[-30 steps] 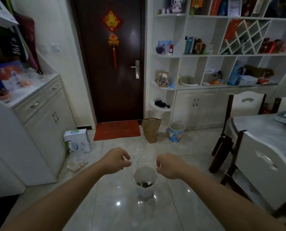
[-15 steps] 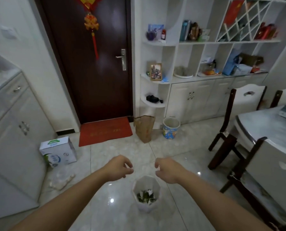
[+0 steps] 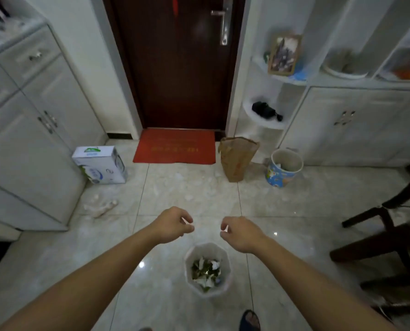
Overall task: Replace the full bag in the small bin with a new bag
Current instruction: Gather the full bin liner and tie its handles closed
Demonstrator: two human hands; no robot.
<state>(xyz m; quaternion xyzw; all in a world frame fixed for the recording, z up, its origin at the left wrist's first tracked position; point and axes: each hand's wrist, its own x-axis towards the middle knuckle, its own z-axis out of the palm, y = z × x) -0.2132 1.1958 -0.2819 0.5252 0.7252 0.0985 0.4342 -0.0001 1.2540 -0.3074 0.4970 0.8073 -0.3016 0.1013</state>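
A small white bin [image 3: 189, 278] stands on the tiled floor just in front of me. A white bag lines it, and green scraps and crumpled paper [image 3: 205, 271] fill it. My left hand [image 3: 173, 224] hovers above and to the left of the rim. My right hand [image 3: 242, 234] hovers above and to the right of it. Both hands have curled fingers, and neither holds anything I can make out. Neither hand touches the bin.
A dark wooden chair [image 3: 385, 230] stands close on the right. Near the door are a brown paper bag [image 3: 237, 161], a blue patterned bin [image 3: 284, 168] and a red mat [image 3: 175, 149]. A white carton [image 3: 100, 164] and crumpled plastic [image 3: 101, 207] lie beside the left cabinet [image 3: 32, 139].
My view has tilted down and come closer to the bin. Both hands have stayed over it, curled, in much the same pose.
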